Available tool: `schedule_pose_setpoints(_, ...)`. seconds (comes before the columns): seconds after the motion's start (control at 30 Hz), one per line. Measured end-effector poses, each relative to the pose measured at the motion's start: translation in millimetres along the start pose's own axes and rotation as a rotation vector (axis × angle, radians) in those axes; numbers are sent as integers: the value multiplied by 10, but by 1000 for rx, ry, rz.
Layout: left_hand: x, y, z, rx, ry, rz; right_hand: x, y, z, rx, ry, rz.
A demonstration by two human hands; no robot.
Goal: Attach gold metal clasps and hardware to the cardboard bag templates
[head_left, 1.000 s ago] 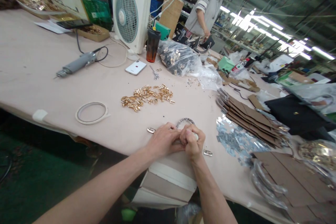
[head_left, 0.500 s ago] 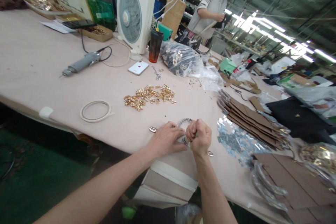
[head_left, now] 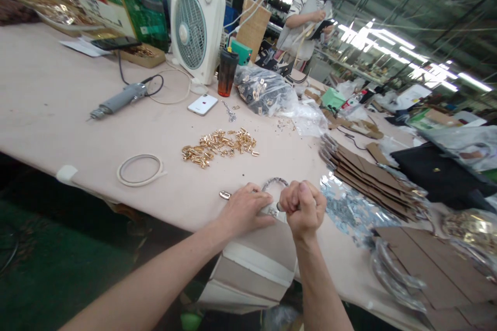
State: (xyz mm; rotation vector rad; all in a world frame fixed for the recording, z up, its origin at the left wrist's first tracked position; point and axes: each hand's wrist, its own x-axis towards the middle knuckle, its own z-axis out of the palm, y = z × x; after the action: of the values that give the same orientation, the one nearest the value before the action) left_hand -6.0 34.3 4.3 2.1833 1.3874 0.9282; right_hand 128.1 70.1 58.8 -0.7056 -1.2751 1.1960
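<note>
My left hand (head_left: 248,209) rests on the table edge, its fingers pressed over a curved, plastic-wrapped handle (head_left: 275,181). The handle's loop shows beyond my fingertips. A silver metal fitting (head_left: 224,195) sticks out on the left side of that hand, and another small metal piece (head_left: 273,211) lies between my hands. My right hand (head_left: 303,207) is closed in a fist just right of the loop. A short dark tip shows under the fist, but what it holds is hidden. Beyond both hands lies a pile of gold-coloured metal fittings (head_left: 219,146).
A tape roll (head_left: 140,169) and a grey electric screwdriver (head_left: 120,98) lie left. Behind are a phone (head_left: 202,104), a tumbler (head_left: 227,72) and a fan (head_left: 197,26). Stacked brown pieces (head_left: 368,181) and silvery flat bits (head_left: 345,212) lie right. A co-worker (head_left: 301,20) stands at the back.
My right fist has moved slightly right, away from the small metal piece between my hands. My left hand stays in place. The co-worker's hands have moved and a dark item shows in them.
</note>
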Motion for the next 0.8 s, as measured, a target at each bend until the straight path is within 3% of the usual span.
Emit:
schedule_pose_setpoints(0.17,-1,4,14,33,8,15,-11,57,-62,11,30,68)
schedule_pose_setpoints(0.4,13,7,28,64,2,24,-73,-180,-209,150,99,-60)
schedule_pose_setpoints(0.67,17,35,22,42,1,5,-64,55,-191,65,179,37)
schedule_pose_setpoints(0.8,17,42,18,16,7,2,-54,-26,-181,93,181,-43)
